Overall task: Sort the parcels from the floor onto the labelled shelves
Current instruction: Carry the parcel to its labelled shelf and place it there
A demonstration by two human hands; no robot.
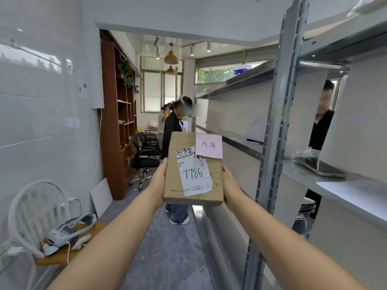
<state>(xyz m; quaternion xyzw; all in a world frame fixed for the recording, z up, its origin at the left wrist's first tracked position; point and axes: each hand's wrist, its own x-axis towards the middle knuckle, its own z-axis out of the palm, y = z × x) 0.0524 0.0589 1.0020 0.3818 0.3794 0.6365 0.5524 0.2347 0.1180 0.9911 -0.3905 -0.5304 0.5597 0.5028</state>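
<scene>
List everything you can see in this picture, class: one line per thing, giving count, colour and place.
cardboard parcel: one, brown, held up at centre
sticky note: one, pink, parcel's top right corner
metal shelving: grey, right side
phone: one, dark, on right shelf
office chairs: black, by the wooden bookcase
white chair: one, lower left, headset on it
left hand: parcel's left edge
right hand: parcel's right edge

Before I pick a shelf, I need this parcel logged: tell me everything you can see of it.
The parcel is a flat brown cardboard box, taped, held upright in mid-air between the left hand and right hand, palms on its side edges. A white label reads 7786; a pink note with handwritten characters sits at its top right corner.
</scene>
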